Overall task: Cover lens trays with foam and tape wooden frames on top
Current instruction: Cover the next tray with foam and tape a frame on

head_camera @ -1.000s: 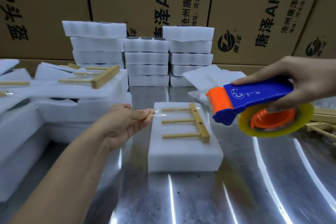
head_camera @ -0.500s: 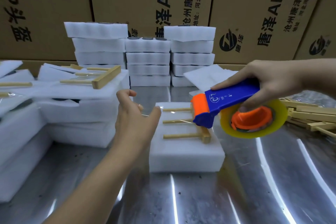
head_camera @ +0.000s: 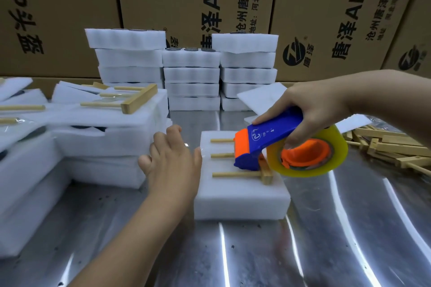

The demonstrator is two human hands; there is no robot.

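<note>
My right hand [head_camera: 319, 112] grips the tape dispenser [head_camera: 263, 144] over the wooden frame [head_camera: 242, 173], which lies on the foam block [head_camera: 240, 196]. My left hand [head_camera: 172, 158] hovers at the block's left edge, fingers loosely spread (pinning anything? I cannot tell). An unanchored pull could skew the frame.

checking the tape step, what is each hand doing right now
Left hand: open, thumb at the foam block left edge.
Right hand: gripping the tape dispenser over the wooden frame.
</note>
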